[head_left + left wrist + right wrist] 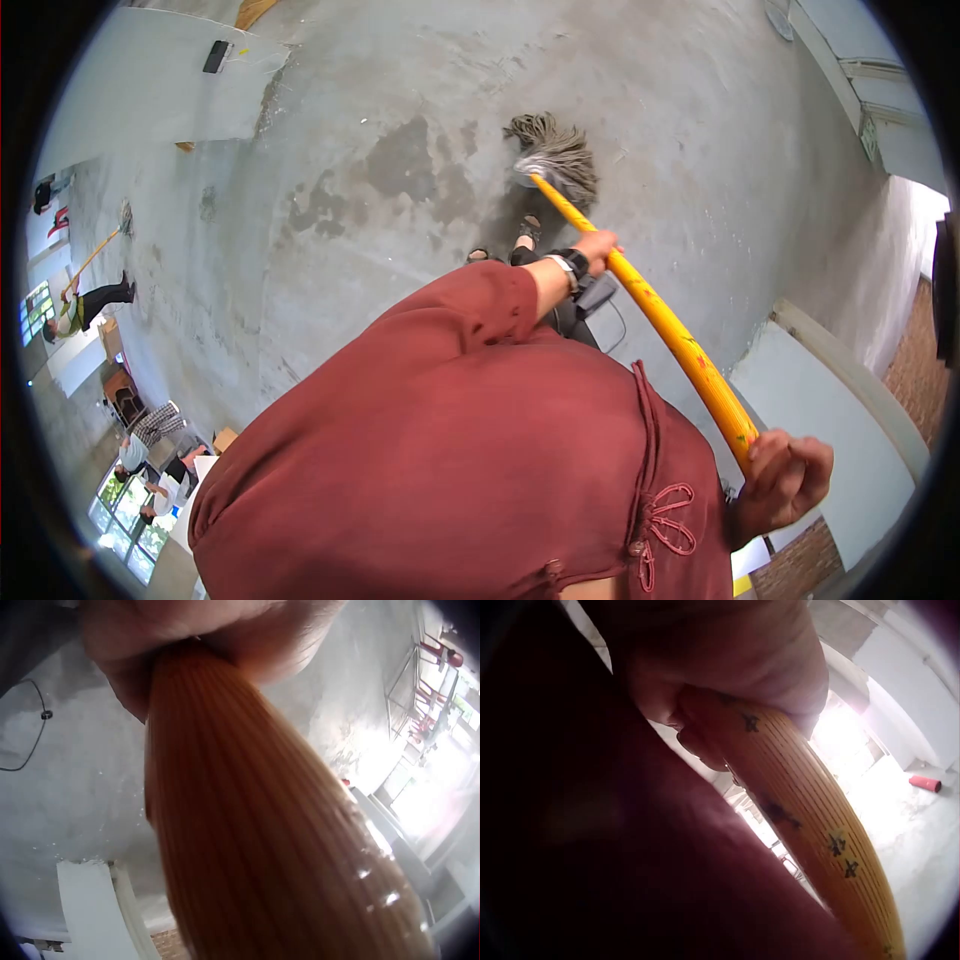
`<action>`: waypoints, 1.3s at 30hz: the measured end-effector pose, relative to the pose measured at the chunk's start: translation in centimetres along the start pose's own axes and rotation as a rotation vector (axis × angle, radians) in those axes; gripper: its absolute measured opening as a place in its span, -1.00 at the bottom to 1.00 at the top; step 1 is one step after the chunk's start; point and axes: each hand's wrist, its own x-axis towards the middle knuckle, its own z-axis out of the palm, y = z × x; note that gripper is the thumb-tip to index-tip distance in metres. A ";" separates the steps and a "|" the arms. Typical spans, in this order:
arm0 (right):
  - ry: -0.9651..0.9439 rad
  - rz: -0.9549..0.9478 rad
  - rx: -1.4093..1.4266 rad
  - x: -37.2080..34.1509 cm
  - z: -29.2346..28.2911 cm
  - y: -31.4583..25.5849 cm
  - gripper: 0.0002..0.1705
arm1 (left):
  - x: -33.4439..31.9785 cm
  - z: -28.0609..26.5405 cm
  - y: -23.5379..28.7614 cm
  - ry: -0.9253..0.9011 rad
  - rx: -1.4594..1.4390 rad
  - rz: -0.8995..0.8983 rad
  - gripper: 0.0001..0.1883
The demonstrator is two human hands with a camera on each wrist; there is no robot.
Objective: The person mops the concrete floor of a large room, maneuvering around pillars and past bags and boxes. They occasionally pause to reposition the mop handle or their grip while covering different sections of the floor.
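Note:
A mop with a yellow wooden handle (pixel 672 325) slants across the front of the body, its grey string head (pixel 560 155) spread on the floor just beyond the feet. Partway down the handle, my left hand (pixel 598 250) grips it, a watch on that wrist. Close up in the left wrist view, fingers wrap the striped handle (pixel 240 810). My right hand (pixel 785 475) holds the upper end beside the hip. Dark written characters mark the handle (pixel 810 802) in the right wrist view, where the palm (pixel 757 667) covers its top.
Dark wet patches (pixel 400 160) mark the grey concrete floor. Pale low walls (pixel 820 420) stand at the right. Far left, another person (pixel 90 300) holds a mop, and several people sit near windows. A black object (pixel 215 57) lies on a pale panel at upper left.

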 end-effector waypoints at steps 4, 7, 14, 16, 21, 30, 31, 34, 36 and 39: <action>-0.110 0.033 0.205 -0.7 3.4 -0.2 -0.91 | -4.6 -8.2 1.5 0.075 0.032 0.070 -0.80; -0.184 0.025 0.327 -1.5 6.1 -0.1 -0.84 | -3.4 -17.3 0.6 -0.046 0.036 0.024 -0.87; -0.724 0.046 0.126 0.9 7.6 3.3 -0.82 | -8.8 -23.9 -1.8 0.164 -0.154 0.321 -0.80; -0.880 0.072 0.221 -0.3 10.1 3.5 -0.85 | -11.5 -28.8 -3.1 0.121 -0.033 0.385 -0.83; -1.104 -0.139 0.356 -3.6 9.4 7.2 -0.88 | -11.3 -36.1 -9.2 0.250 -0.228 0.107 -0.83; -1.106 -0.083 0.429 -3.3 7.5 7.1 -0.87 | -10.4 -37.1 -8.4 0.162 -0.051 -0.080 -0.82; -1.099 -0.059 0.418 -3.1 6.1 7.5 -0.87 | -10.0 -36.1 -8.3 0.163 -0.025 -0.097 -0.82; -1.034 -0.010 0.479 -2.8 1.8 9.5 -0.86 | -8.1 -32.5 -8.1 0.153 0.027 -0.139 -0.82; -1.002 -0.012 0.483 -2.5 -1.5 11.4 -0.85 | -6.4 -29.5 -8.5 0.149 0.071 -0.173 -0.82; -0.970 -0.028 0.470 -1.9 -7.1 13.5 -0.84 | -4.2 -24.6 -9.8 0.150 0.121 -0.218 -0.81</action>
